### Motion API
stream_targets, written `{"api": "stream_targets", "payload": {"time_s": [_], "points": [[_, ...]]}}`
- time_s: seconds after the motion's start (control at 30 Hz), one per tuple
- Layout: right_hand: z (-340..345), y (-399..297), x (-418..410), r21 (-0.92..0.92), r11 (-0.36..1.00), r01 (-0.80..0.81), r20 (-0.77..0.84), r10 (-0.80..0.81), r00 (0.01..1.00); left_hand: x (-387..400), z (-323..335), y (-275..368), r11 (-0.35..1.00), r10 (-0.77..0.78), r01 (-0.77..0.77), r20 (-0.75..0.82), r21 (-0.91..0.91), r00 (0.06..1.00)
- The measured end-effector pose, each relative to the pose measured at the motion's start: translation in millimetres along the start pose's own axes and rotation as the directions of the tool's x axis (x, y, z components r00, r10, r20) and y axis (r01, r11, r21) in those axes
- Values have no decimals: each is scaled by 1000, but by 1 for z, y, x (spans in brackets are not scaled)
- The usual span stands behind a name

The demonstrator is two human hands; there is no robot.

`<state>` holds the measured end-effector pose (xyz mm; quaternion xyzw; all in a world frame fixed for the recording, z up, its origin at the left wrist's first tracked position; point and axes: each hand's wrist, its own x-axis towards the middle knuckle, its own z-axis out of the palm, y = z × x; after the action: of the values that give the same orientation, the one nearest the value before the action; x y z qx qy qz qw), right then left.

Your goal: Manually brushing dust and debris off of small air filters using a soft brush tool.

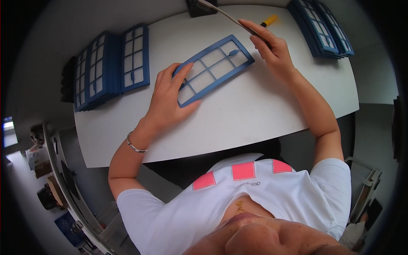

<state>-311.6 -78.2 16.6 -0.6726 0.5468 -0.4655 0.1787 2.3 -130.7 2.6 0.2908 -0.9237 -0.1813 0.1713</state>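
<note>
A blue-framed pleated air filter (220,65) lies slanted on the white table before me. My left hand (173,92) grips its left end, fingers over the top edge and thumb at the lower edge. My right hand (274,47) holds a long thin tool with a brush-like head (223,14), raised beyond the filter's right end. The tool's head is at the picture's top edge, and its exact kind cannot be told. Behind my right fingers lies an object with a yellow handle (271,20), partly hidden.
Stacks of blue-framed filters (97,70) stand at the table's left, with another filter stack (136,57) beside them. More stacked filters (318,28) are at the far right. A black object (199,9) sits at the far edge of the white table (223,118).
</note>
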Motion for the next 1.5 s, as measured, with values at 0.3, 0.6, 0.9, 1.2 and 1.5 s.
{"api": "stream_targets", "payload": {"time_s": [0.3,0.6,0.9,1.2,1.5], "points": [[-10,-6,-1,230,970,79,-202,-32,979,-2,-6,-3,985,144,-132,116,-112,983],[-15,6,-4,414,893,176,-229,-84,970,-2,-7,-1,949,199,-180,48,-258,979],[-23,-16,6,43,939,342,244,-341,908,-1,-5,0,988,87,-68,141,-137,986],[-7,-51,2,-115,965,238,619,-117,777,1,-4,-21,955,49,0,158,-295,986],[18,-33,5,-151,955,256,506,-148,850,2,-3,-21,959,153,-115,132,-258,979]]}}
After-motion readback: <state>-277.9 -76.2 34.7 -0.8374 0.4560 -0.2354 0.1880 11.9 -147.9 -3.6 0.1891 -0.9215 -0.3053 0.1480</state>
